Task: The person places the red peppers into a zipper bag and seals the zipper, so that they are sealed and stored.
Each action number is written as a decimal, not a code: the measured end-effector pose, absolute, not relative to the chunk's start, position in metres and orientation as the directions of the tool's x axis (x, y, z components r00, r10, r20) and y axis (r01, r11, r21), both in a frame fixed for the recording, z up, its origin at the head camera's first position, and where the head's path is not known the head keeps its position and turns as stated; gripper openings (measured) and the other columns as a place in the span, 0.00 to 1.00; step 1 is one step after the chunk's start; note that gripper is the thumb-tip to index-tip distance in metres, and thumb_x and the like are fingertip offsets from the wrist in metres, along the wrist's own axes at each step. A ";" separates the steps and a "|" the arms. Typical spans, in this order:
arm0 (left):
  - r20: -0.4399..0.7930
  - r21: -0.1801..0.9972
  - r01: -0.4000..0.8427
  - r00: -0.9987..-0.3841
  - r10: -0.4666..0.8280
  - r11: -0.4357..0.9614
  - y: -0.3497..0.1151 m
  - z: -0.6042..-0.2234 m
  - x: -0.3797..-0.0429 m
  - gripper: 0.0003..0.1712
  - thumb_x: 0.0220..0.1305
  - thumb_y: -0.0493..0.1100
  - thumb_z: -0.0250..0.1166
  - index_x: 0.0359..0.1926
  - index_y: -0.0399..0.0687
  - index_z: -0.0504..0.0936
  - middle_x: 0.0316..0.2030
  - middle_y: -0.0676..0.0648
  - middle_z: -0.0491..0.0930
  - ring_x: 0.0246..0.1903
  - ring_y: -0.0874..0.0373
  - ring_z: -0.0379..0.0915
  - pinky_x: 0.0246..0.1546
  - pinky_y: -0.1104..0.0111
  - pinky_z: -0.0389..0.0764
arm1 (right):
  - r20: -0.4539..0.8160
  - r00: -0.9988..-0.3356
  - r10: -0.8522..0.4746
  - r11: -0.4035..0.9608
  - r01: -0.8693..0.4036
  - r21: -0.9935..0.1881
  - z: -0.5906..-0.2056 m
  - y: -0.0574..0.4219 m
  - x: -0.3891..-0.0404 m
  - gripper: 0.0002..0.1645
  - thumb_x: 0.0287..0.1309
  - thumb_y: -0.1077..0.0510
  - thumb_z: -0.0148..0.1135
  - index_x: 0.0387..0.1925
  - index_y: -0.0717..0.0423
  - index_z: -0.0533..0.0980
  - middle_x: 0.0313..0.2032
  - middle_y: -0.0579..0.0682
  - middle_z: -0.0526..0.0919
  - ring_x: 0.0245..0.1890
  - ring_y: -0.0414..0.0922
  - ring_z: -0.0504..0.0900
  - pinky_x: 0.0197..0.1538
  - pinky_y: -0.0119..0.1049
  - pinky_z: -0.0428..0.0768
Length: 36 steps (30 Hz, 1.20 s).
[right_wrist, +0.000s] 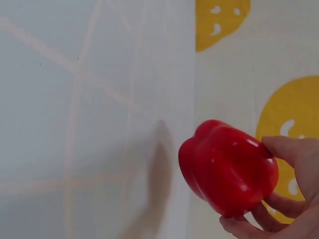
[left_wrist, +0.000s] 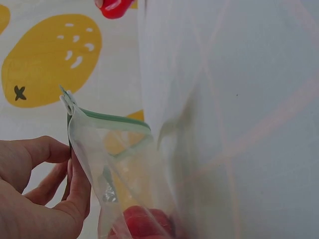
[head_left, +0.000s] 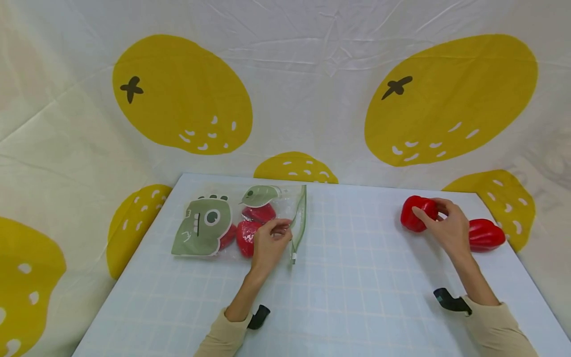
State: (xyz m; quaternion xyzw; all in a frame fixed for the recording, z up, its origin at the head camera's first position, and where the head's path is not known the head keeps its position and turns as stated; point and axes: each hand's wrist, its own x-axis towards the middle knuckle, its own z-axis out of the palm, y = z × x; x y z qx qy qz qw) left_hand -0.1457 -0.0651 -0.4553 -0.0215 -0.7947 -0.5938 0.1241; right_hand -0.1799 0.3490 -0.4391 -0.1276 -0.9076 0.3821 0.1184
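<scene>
A clear zip bag (head_left: 236, 196) with a green cartoon print and green zip edge lies at the left of the table, several red peppers (head_left: 248, 238) inside it. My left hand (head_left: 270, 243) pinches the upper layer near the bag's mouth; in the left wrist view the lifted edge (left_wrist: 119, 119) stands apart from the table. At the right, my right hand (head_left: 448, 228) grips a red bell pepper (right_wrist: 229, 169) between thumb and fingers, and the right wrist view shows its shadow on the table. Another red pepper (head_left: 486, 235) lies just right of that hand, partly hidden by it.
The table (head_left: 348, 277) has a pale blue checked surface. Behind it hangs a white cloth (head_left: 312, 99) printed with large yellow fruit. A black wrist strap piece (head_left: 258, 317) shows at the left sleeve, another (head_left: 451, 300) at the right.
</scene>
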 end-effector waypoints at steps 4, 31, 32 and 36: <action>0.212 0.939 0.170 -0.970 -0.114 0.299 -0.066 -0.455 -0.145 0.11 0.62 0.34 0.71 0.47 0.41 0.89 0.39 0.45 0.87 0.38 0.53 0.84 0.43 0.66 0.87 | 0.113 -0.941 0.318 0.650 0.129 -0.749 -0.437 0.339 -0.179 0.47 0.65 0.40 0.66 0.75 0.60 0.62 0.70 0.65 0.68 0.68 0.65 0.67 0.61 0.65 0.75; 0.219 0.940 0.176 -0.968 -0.122 0.293 -0.065 -0.455 -0.146 0.11 0.62 0.33 0.71 0.46 0.41 0.89 0.40 0.45 0.88 0.38 0.52 0.84 0.43 0.66 0.87 | 0.116 -0.957 0.265 0.501 0.034 -0.865 -0.433 0.274 -0.192 0.46 0.61 0.36 0.69 0.73 0.54 0.66 0.68 0.55 0.73 0.68 0.55 0.71 0.64 0.45 0.76; 0.220 0.940 0.176 -0.968 -0.121 0.293 -0.065 -0.455 -0.146 0.11 0.62 0.33 0.71 0.46 0.41 0.89 0.40 0.45 0.88 0.38 0.52 0.84 0.43 0.65 0.87 | 0.117 -0.958 0.263 0.497 0.031 -0.867 -0.433 0.272 -0.192 0.46 0.61 0.37 0.70 0.72 0.54 0.67 0.68 0.54 0.73 0.68 0.54 0.71 0.64 0.45 0.76; 0.224 0.939 0.180 -0.967 -0.123 0.293 -0.065 -0.454 -0.145 0.11 0.62 0.33 0.71 0.46 0.41 0.89 0.40 0.45 0.88 0.38 0.52 0.84 0.44 0.64 0.87 | 0.123 -0.960 0.250 0.484 0.014 -0.875 -0.435 0.263 -0.194 0.45 0.61 0.39 0.70 0.72 0.54 0.67 0.68 0.54 0.73 0.67 0.54 0.71 0.63 0.43 0.76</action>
